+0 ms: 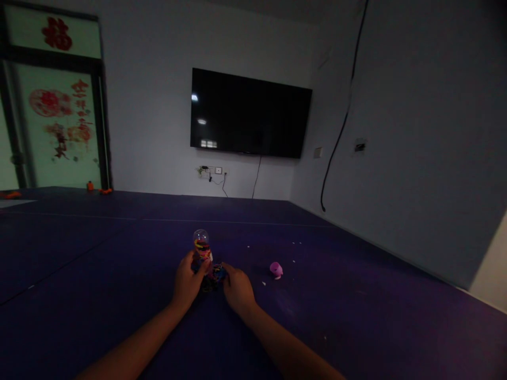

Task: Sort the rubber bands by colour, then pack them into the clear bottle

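My left hand (pixel 188 278) is wrapped round a clear plastic bottle (pixel 201 236) whose rounded end points up. Colourful elastic hair ties (pixel 203 250), yellow, red and pink among them, show inside it. Beside the bottle, my right hand (pixel 238 289) is closed at the edge of a small bunch of dark and blue hair ties (pixel 217 272), its fingertips partly hidden. The lower part of the bottle is covered by my left fingers. To the right on the floor lies a pink cup-shaped piece (pixel 276 270), apart from both hands.
The dark blue-purple floor (pixel 119 295) bears several white scraps near the pink piece. A television (pixel 250 113) hangs on the far wall above sockets and cables. A black cable (pixel 336 142) runs down the right wall. Small orange objects (pixel 90 186) stand by the glass door (pixel 55 121).
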